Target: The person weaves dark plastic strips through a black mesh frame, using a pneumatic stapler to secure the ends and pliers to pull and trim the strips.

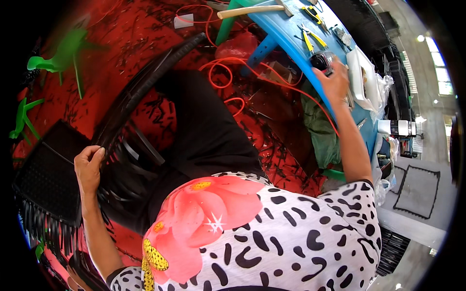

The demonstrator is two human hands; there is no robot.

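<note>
One black fringed frame [139,87] pinched in left hand [89,169]; right hand [335,85] at black tool [320,61], grip unclear.

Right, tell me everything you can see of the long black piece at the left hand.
The long black piece has a thick, slightly glossy curved rim that looks wrapped in plastic strip. It slants from the left hand up toward the picture's upper middle, above the red floor and beside the black trousers. Loose, flat black strips hang in a tangle near the hand. The thumb and fingers grip its near end. What supports its underside is hidden.
</note>
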